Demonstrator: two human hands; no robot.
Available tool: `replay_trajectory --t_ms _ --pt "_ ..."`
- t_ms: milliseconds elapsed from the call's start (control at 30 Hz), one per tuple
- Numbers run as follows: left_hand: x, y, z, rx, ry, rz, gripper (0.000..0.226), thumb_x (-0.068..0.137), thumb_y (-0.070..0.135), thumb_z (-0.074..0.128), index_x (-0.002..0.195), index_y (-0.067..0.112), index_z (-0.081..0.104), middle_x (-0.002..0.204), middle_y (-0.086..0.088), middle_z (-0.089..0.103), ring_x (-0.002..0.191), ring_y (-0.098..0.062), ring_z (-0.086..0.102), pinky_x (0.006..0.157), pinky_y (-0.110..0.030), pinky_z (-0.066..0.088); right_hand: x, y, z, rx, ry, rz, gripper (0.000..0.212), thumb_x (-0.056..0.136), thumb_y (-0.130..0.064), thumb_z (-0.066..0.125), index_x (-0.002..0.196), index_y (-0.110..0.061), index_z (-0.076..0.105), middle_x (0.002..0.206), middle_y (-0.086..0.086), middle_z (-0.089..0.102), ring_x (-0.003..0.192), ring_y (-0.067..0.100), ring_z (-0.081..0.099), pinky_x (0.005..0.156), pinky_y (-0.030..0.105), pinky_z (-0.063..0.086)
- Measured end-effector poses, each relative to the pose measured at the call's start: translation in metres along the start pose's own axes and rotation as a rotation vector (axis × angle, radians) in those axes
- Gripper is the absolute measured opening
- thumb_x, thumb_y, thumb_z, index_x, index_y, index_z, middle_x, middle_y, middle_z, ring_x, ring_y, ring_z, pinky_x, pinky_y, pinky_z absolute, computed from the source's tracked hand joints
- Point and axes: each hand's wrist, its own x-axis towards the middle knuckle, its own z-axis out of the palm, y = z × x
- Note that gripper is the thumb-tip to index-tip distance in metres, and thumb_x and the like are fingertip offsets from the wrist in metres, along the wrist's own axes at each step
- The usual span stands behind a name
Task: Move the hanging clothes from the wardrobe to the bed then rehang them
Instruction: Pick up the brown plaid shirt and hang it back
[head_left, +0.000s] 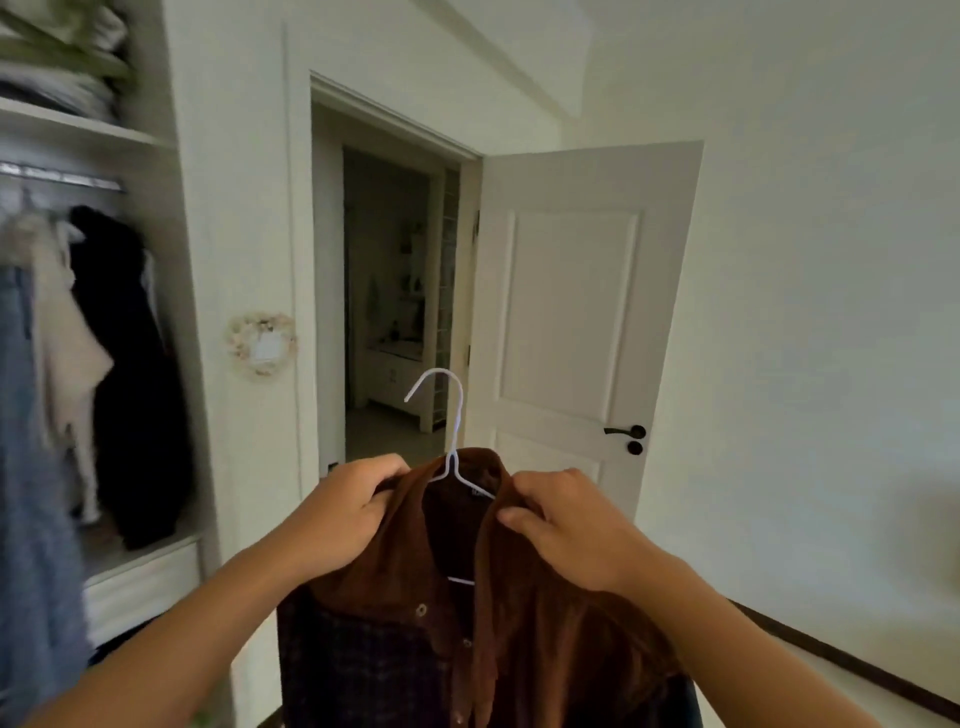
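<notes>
A brown corduroy shirt with a dark plaid panel hangs on a white wire hanger, held up in front of me at lower centre. My left hand grips the shirt's left shoulder by the collar. My right hand pinches the right side of the collar. The hanger's hook stands upright and free above the shirt. At the far left the open wardrobe shows a metal rail with a black garment, a cream garment and a blue one hanging. The bed is out of view.
Folded textiles lie on the wardrobe's upper shelf. An open white door with a black handle stands straight ahead, its doorway leading to a dim room. A round floral switch cover sits on the wall beside the wardrobe. White wall fills the right.
</notes>
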Motion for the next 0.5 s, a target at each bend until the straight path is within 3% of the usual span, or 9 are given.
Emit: replay_trajectory --t_ms 300,433,500 --pt "-0.018 -0.099 -0.11 0.087 0.104 -0.086 0.03 0.095 0.007 0.05 0.085 0.031 0.064 0.085 0.013 0.067 0.084 -0.003 0.062 0.075 -0.025 0.049 0.115 -0.087 0.064 0.057 -0.056 -0.133 0.02 0.096 -0.03 0.058 0.077 -0.026 0.054 0.068 -0.011 0.055 0.069 0.007 0.055 0.066 0.03 0.044" --pt "-0.016 -0.144 -0.145 0.115 0.155 -0.13 0.029 0.094 0.005 0.051 0.085 0.029 0.064 0.081 0.013 0.066 0.081 -0.003 0.062 0.074 -0.03 0.052 0.166 -0.114 0.094 0.143 -0.11 -0.19 0.023 0.097 -0.029 0.058 0.074 -0.032 0.053 0.067 -0.013 0.056 0.066 0.0 0.056 0.06 0.017 0.037" --pt "-0.013 -0.165 -0.161 0.135 0.173 -0.153 0.03 0.093 0.004 0.05 0.082 0.029 0.063 0.079 0.012 0.066 0.08 -0.005 0.063 0.075 -0.033 0.051 0.193 -0.122 0.11 0.187 -0.121 -0.232 0.022 0.096 -0.029 0.059 0.074 -0.028 0.056 0.068 -0.01 0.057 0.067 0.004 0.057 0.059 0.019 0.039"
